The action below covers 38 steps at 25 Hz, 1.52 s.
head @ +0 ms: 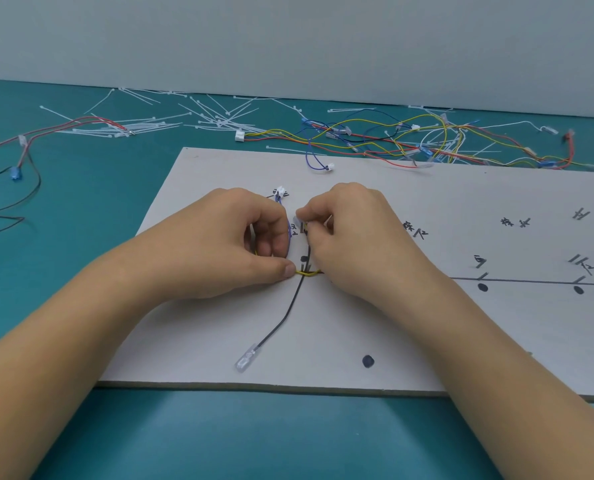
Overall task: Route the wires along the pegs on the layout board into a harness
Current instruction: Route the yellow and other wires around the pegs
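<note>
While the teal table (81,306) takes up most of what I see, the grey layout board (427,341) lies flat on it in front of me, its right end cut off by the frame. Behind the board sprawls a pile of loose wires (392,140), with white cable ties (219,119) scattered to its left.

My left hand (226,244) is curled tight, thumb and fingertip pinching the yellow wire (306,273) just where it crosses the black wire (281,323). My right hand (354,244) sits close beside it, also curled, its fingertips nipping what looks like another stretch of the yellow wire just above the crossing. So the wires I am routing lie left of the board's middle, between my hands. The black wire runs from there toward the near edge and ends in a clear sleeve (246,358) lying loose on the board. A blue wire (290,233) climbs behind my left fingers to a white connector (281,192).

I reckon the yellow wire could spring out of so small a pinch. Any tug might also drag the black wire's free end off its line.

My knuckles cover the junction itself. I cannot tell whether the short dark strokes are pegs or pen marks, and the handwritten labels are unreadable.
</note>
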Each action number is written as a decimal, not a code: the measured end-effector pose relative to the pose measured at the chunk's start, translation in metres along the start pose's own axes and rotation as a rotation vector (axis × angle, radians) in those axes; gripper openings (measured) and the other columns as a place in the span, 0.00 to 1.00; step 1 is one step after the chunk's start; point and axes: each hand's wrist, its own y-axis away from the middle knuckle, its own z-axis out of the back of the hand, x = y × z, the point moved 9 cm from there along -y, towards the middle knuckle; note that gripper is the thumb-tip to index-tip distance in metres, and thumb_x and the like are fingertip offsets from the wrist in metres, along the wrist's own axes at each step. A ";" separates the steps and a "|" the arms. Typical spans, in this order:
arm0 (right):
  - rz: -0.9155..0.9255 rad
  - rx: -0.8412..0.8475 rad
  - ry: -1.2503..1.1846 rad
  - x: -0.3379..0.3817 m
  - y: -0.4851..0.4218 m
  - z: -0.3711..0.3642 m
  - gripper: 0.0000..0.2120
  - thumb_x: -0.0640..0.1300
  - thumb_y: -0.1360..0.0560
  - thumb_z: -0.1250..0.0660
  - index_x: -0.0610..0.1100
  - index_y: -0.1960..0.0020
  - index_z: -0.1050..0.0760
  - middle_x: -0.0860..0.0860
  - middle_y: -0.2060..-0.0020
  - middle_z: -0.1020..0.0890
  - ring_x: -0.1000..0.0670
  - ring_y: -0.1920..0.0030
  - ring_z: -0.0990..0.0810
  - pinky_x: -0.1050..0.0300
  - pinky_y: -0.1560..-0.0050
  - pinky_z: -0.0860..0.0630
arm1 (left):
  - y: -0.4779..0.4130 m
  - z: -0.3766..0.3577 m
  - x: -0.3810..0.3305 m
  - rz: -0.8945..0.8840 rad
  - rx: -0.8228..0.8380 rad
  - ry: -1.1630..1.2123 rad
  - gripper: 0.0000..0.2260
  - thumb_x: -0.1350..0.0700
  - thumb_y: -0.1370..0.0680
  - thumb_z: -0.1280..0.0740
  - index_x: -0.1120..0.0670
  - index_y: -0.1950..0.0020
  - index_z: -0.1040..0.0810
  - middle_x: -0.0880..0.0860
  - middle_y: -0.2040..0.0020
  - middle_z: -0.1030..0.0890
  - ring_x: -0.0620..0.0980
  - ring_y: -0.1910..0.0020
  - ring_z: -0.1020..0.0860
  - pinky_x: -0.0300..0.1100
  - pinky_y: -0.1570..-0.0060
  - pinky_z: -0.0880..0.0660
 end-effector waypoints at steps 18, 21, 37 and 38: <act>-0.004 0.148 0.027 0.003 0.000 -0.008 0.07 0.40 0.24 0.37 0.52 0.52 0.26 0.52 0.52 0.24 0.45 0.46 0.26 0.45 0.46 0.23 | 0.003 0.001 -0.003 -0.016 0.010 0.001 0.07 0.48 0.29 0.23 0.45 0.60 0.20 0.44 0.64 0.19 0.42 0.69 0.25 0.33 0.68 0.28; -0.005 0.120 0.003 -0.002 0.006 -0.003 0.08 0.42 0.23 0.37 0.52 0.47 0.24 0.53 0.50 0.24 0.46 0.45 0.26 0.45 0.45 0.23 | 0.005 0.003 -0.006 -0.027 0.012 -0.001 0.07 0.47 0.30 0.23 0.45 0.60 0.20 0.45 0.63 0.19 0.42 0.69 0.25 0.34 0.68 0.27; -0.040 0.046 -0.106 -0.002 0.016 0.010 0.21 0.38 0.29 0.39 0.56 0.39 0.27 0.55 0.53 0.23 0.49 0.51 0.23 0.48 0.49 0.22 | 0.009 0.021 -0.008 -0.086 -0.082 0.051 0.08 0.48 0.30 0.20 0.45 0.58 0.18 0.45 0.62 0.18 0.47 0.64 0.21 0.34 0.68 0.28; -0.044 0.046 -0.115 -0.004 0.015 0.010 0.21 0.38 0.29 0.39 0.55 0.40 0.26 0.56 0.54 0.23 0.50 0.52 0.22 0.48 0.50 0.21 | 0.008 0.023 -0.006 -0.077 -0.091 0.050 0.07 0.49 0.29 0.20 0.46 0.58 0.18 0.45 0.63 0.17 0.47 0.65 0.21 0.37 0.68 0.26</act>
